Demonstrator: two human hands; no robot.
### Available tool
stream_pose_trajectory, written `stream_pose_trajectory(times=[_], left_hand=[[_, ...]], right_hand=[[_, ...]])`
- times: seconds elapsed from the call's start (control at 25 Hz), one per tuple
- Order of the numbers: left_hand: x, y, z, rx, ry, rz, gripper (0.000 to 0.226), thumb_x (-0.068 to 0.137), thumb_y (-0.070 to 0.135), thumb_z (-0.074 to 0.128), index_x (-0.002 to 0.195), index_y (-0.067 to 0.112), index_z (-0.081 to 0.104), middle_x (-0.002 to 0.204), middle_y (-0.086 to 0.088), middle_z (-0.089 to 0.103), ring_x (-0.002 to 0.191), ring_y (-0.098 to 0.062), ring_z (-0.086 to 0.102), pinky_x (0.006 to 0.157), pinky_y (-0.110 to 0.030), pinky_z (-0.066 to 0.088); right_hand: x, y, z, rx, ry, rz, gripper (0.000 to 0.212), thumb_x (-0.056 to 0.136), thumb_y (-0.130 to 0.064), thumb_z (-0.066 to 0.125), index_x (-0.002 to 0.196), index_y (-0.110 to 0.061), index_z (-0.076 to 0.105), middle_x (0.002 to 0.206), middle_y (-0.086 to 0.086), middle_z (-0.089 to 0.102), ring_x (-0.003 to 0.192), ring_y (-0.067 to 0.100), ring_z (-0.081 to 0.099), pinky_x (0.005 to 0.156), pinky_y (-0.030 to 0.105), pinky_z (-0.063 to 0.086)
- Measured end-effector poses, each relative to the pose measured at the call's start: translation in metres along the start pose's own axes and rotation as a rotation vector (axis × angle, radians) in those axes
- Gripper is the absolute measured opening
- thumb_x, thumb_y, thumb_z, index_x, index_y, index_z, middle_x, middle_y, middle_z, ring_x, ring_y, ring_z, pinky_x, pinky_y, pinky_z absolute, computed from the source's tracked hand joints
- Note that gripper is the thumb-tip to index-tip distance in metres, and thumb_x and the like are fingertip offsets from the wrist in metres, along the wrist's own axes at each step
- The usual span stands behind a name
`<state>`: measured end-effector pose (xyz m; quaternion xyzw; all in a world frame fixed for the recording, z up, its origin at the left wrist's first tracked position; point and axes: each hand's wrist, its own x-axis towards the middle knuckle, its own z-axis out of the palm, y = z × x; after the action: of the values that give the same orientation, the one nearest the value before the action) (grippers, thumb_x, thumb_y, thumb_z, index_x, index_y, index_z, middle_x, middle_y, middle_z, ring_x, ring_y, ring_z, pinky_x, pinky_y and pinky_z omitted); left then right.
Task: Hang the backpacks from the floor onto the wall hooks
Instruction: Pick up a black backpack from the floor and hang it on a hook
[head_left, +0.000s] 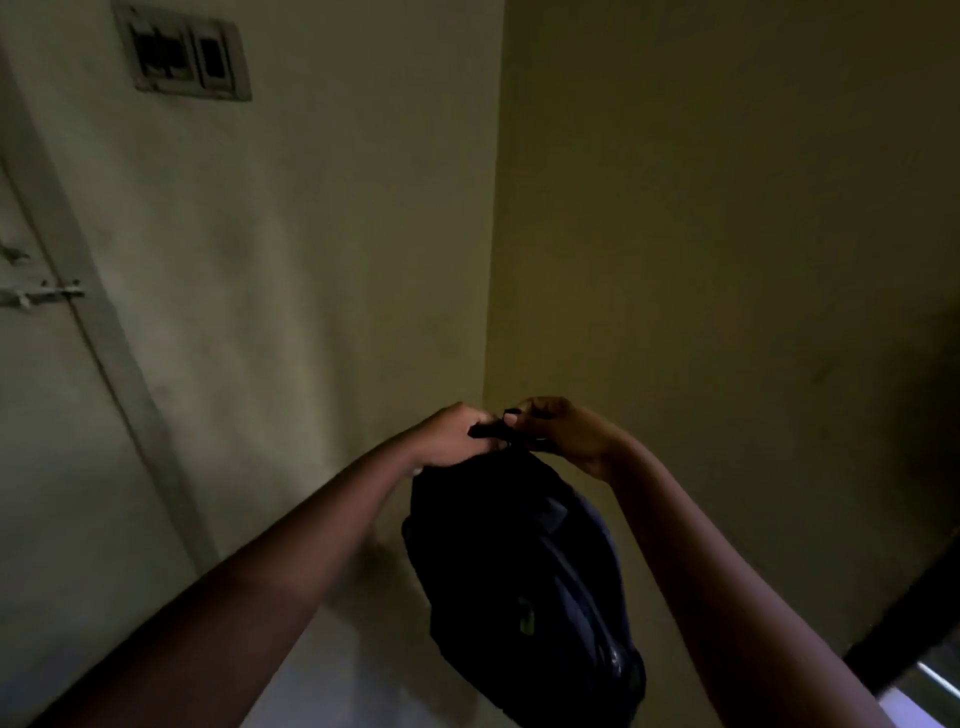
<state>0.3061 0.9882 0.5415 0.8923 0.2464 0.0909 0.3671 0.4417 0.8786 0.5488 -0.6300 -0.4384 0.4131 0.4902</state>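
A dark navy backpack (524, 587) hangs in the air in front of a wall corner, low in the middle of the view. Both hands grip its short black top loop. My left hand (454, 436) is closed on the loop's left end. My right hand (563, 431) pinches the right end with its fingertips. The two hands almost touch above the bag. No wall hook shows in this view, and the lighting is dim.
Two greenish plaster walls meet in a corner (491, 234) behind the bag. A switch plate (182, 54) sits high on the left wall. A pale door with a sliding bolt (44, 296) fills the left edge. A dark frame (914, 613) stands at the lower right.
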Motion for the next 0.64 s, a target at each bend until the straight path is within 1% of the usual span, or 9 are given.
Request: stream_pose_trajectory(times=[0.08, 0.16, 0.2, 0.28, 0.36, 0.44, 0.48, 0.56, 0.64], left_hand=[[0.028, 0.006, -0.013, -0.202, 0.132, 0.021, 0.014, 0.083, 0.022, 0.067, 0.090, 0.012, 0.073, 0.092, -0.007, 0.073, 0.081, -0.011, 0.063, 0.076, -0.025, 0.043], [0.057, 0.024, -0.030, -0.280, 0.283, 0.093, 0.009, 0.079, 0.021, 0.071, 0.085, 0.015, 0.076, 0.086, -0.002, 0.072, 0.082, -0.011, 0.064, 0.075, -0.023, 0.046], [0.071, 0.035, -0.039, -0.287, 0.325, 0.128, 0.014, 0.080, 0.021, 0.071, 0.089, 0.013, 0.077, 0.087, 0.000, 0.072, 0.085, -0.011, 0.065, 0.073, -0.020, 0.048], [0.098, 0.063, -0.062, -0.264, 0.376, 0.217, 0.022, 0.082, 0.020, 0.068, 0.100, 0.008, 0.075, 0.095, 0.000, 0.072, 0.089, -0.008, 0.065, 0.067, -0.006, 0.046], [0.130, 0.086, -0.088, -0.222, 0.416, 0.327, 0.025, 0.083, 0.021, 0.067, 0.102, 0.007, 0.073, 0.103, -0.006, 0.074, 0.090, -0.007, 0.063, 0.063, 0.000, 0.042], [0.159, 0.102, -0.110, -0.205, 0.452, 0.410, 0.024, 0.083, 0.018, 0.066, 0.102, 0.004, 0.073, 0.107, -0.011, 0.073, 0.096, -0.011, 0.065, 0.065, -0.002, 0.043], [0.179, 0.109, -0.123, -0.220, 0.466, 0.448, 0.024, 0.084, 0.017, 0.066, 0.102, 0.003, 0.073, 0.109, -0.012, 0.072, 0.100, -0.016, 0.066, 0.068, -0.008, 0.044], [0.213, 0.118, -0.139, -0.243, 0.487, 0.494, 0.024, 0.084, 0.017, 0.065, 0.102, 0.004, 0.073, 0.111, -0.013, 0.072, 0.103, -0.022, 0.066, 0.073, -0.015, 0.047], [0.245, 0.131, -0.159, -0.274, 0.483, 0.577, 0.024, 0.084, 0.018, 0.065, 0.102, 0.004, 0.073, 0.110, -0.012, 0.072, 0.099, -0.019, 0.066, 0.067, -0.006, 0.044]], right_hand=[[0.016, -0.026, -0.020, -0.015, 0.024, -0.074, 0.020, 0.092, -0.010, 0.054, 0.073, -0.015, 0.060, 0.069, -0.006, 0.061, 0.063, 0.000, 0.059, 0.069, 0.011, 0.050], [0.030, -0.052, -0.040, -0.025, 0.084, -0.161, 0.019, 0.092, -0.010, 0.054, 0.073, -0.012, 0.059, 0.063, -0.008, 0.061, 0.058, -0.002, 0.058, 0.065, 0.011, 0.049], [0.037, -0.065, -0.050, -0.038, 0.133, -0.195, 0.019, 0.092, -0.010, 0.054, 0.074, -0.010, 0.059, 0.061, -0.008, 0.060, 0.057, -0.001, 0.056, 0.063, 0.012, 0.047], [0.052, -0.093, -0.069, -0.060, 0.259, -0.249, 0.016, 0.091, -0.010, 0.056, 0.076, -0.004, 0.058, 0.065, 0.002, 0.057, 0.059, 0.006, 0.051, 0.061, 0.015, 0.043], [0.071, -0.121, -0.088, -0.111, 0.411, -0.272, 0.011, 0.086, -0.010, 0.063, 0.076, -0.006, 0.062, 0.070, 0.008, 0.057, 0.060, 0.009, 0.053, 0.061, 0.017, 0.044], [0.090, -0.140, -0.103, -0.210, 0.626, -0.254, 0.007, 0.079, -0.015, 0.072, 0.083, -0.011, 0.068, 0.080, 0.007, 0.065, 0.071, 0.012, 0.062, 0.068, 0.022, 0.050], [0.102, -0.150, -0.111, -0.249, 0.744, -0.253, 0.013, 0.078, -0.018, 0.074, 0.089, -0.012, 0.070, 0.087, 0.006, 0.068, 0.079, 0.014, 0.064, 0.072, 0.024, 0.050], [0.118, -0.170, -0.122, -0.287, 0.888, -0.260, 0.019, 0.079, -0.024, 0.073, 0.093, -0.012, 0.073, 0.093, 0.006, 0.072, 0.087, 0.016, 0.067, 0.075, 0.025, 0.052], [0.134, -0.197, -0.133, -0.350, 0.997, -0.289, 0.020, 0.080, -0.028, 0.071, 0.092, -0.012, 0.076, 0.096, 0.008, 0.075, 0.089, 0.018, 0.069, 0.077, 0.028, 0.054]])
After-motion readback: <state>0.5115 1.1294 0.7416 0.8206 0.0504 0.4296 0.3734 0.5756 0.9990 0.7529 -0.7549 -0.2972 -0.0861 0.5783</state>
